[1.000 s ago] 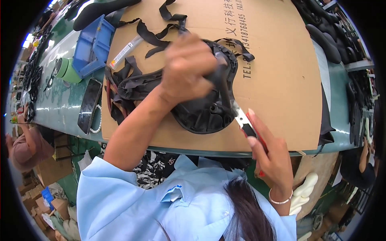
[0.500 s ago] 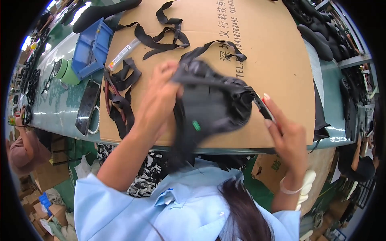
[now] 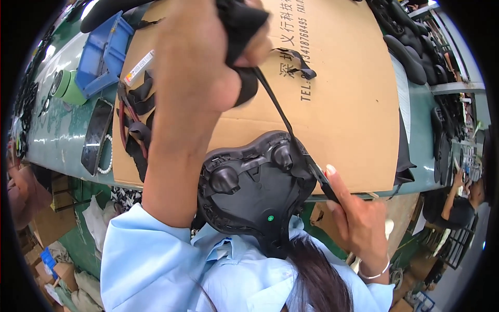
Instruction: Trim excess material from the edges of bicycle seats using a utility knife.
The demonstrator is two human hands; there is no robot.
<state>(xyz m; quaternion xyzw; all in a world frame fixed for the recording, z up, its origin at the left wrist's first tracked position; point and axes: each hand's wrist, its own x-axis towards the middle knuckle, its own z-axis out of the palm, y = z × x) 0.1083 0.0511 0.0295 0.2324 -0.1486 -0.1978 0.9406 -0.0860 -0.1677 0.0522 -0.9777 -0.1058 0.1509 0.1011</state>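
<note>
My left hand [image 3: 195, 62] grips one strap [image 3: 280, 112]. My right hand [image 3: 358, 223] holds one cutter [image 3: 323, 182] against it. One saddle [image 3: 254, 192] below, one phone [image 3: 97, 136] on desk [image 3: 62, 130].

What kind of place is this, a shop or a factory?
Probably a factory assembly bench: a cardboard sheet covers the green table, many black moulded pads lie stacked at its far edge, and a blue parts bin sits nearby.
</note>
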